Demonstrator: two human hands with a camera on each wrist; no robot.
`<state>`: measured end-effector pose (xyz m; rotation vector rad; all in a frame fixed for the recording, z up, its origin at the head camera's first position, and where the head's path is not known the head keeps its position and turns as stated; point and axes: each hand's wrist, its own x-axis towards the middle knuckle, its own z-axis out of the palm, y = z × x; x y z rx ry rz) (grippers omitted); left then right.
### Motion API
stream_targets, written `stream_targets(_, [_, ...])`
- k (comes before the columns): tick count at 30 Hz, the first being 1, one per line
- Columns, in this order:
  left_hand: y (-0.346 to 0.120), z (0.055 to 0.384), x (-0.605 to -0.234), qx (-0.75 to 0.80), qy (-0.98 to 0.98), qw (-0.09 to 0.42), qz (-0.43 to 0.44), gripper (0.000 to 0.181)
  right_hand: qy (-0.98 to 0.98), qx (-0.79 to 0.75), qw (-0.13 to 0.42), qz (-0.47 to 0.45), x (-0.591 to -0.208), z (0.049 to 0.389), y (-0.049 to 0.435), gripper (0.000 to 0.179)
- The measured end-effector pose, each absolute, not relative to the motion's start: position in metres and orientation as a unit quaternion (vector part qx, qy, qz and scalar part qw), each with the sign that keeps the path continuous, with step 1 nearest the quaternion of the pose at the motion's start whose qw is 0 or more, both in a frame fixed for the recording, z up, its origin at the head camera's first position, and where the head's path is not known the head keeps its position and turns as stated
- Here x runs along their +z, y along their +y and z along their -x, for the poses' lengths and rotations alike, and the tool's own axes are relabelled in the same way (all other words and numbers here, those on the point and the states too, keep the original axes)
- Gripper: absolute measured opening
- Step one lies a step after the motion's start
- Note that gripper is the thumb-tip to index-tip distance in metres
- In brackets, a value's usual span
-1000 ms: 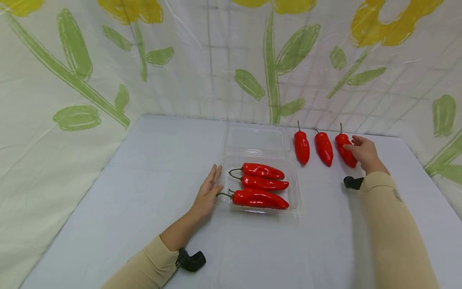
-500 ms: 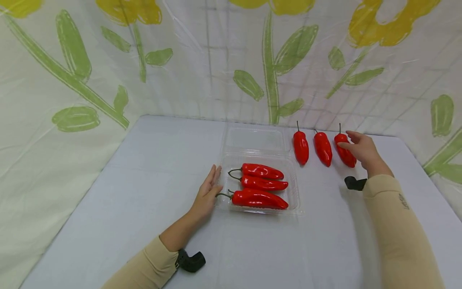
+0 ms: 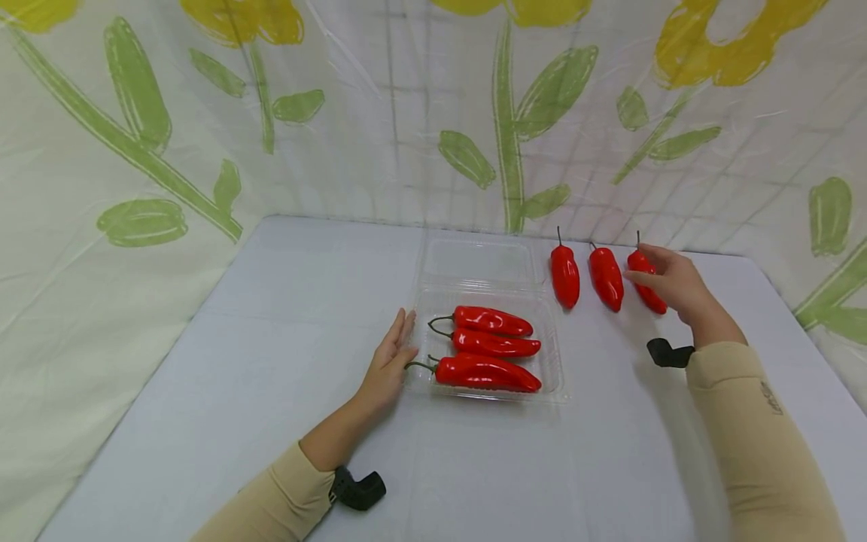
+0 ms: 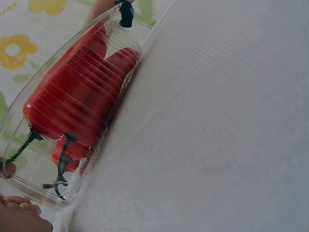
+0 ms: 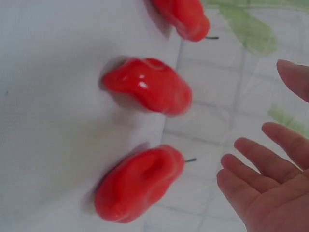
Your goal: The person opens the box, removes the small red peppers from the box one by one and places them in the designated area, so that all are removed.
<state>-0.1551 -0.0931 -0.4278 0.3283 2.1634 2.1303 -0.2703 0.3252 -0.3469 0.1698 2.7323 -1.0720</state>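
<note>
A clear plastic clamshell box (image 3: 561,376), lid (image 3: 481,260) folded back, holds several red peppers (image 3: 489,373) lying sideways with green stems to the left. My left hand (image 3: 382,376) rests along the box's left side, fingers straight and thumb at the rim; its fingertips (image 4: 24,205) show low in the left wrist view. My right hand (image 3: 680,286) hovers over the rightmost loose red pepper (image 3: 653,301), overlapping it in the head view. In the right wrist view the fingers (image 5: 265,162) are spread, with nothing between them and the thumb (image 5: 294,79).
Two more loose red peppers, the middle one (image 3: 606,278) and the left one (image 3: 565,277), lie between the box and my right hand. A white-covered table (image 3: 271,324) ends at a flower-printed curtain (image 3: 352,150). Dark wrist cameras (image 3: 362,491) stick out from both sleeves.
My right hand has shifted slightly left and its fingers now cover more of the rightmost pepper's upper part. The forearm has swung a little right. Left hand, box and peppers stay put.
</note>
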Motion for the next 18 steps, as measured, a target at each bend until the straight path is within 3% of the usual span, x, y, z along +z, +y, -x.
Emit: stream_targets(18, [-0.094,0.156,-0.429,0.700,0.705,0.044,-0.110,0.063,0.938,-0.326,0.113,0.012,-0.329,0.250,0.292,0.082])
